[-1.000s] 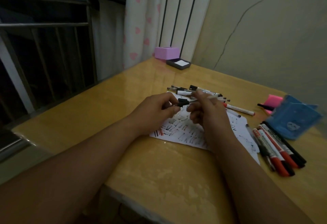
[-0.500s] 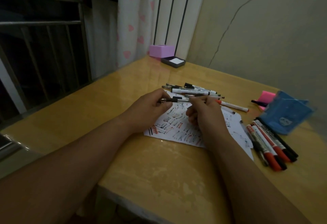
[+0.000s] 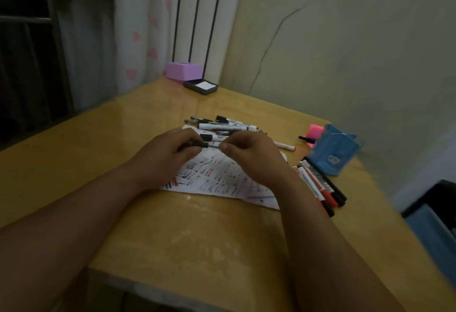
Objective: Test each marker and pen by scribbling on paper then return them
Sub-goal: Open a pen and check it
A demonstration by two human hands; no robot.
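Observation:
Both hands hold one thin pen (image 3: 209,145) level above the scribbled paper (image 3: 217,176). My left hand (image 3: 167,156) grips its black cap end, and my right hand (image 3: 249,153) pinches the barrel end. A heap of pens and white markers (image 3: 222,125) lies just beyond the hands. A row of red and black markers (image 3: 320,186) lies right of the paper. One white pen with a red tip (image 3: 285,145) pokes out from behind my right hand.
A blue pen holder (image 3: 333,150) lies tipped at the right, with a pink sticky block (image 3: 315,131) behind it. A pink box (image 3: 183,70) and a dark ink pad (image 3: 201,87) stand at the table's far corner by the curtain. The wooden table's near edge (image 3: 172,284) is below.
The hands have lowered slightly and spread a little along the pen, which now lies level between them; the camera has tilted, shifting the scene.

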